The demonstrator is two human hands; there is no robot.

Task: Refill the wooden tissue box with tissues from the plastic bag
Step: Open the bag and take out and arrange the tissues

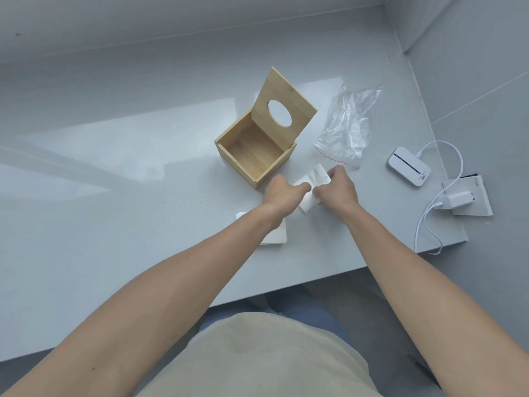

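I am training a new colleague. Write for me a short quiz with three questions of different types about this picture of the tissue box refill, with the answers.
1. True or false: the wooden tissue box has its lid standing open.
2. Which things does the person hold with both hands? A) plastic bag B) tissues C) charger
3. Fill in: a second tissue stack lies partly under the ____ forearm.

Key:
1. True; nothing is seen inside the box.
2. B: left hand and right hand pinch the tissues; the plastic bag lies flat behind.
3. left
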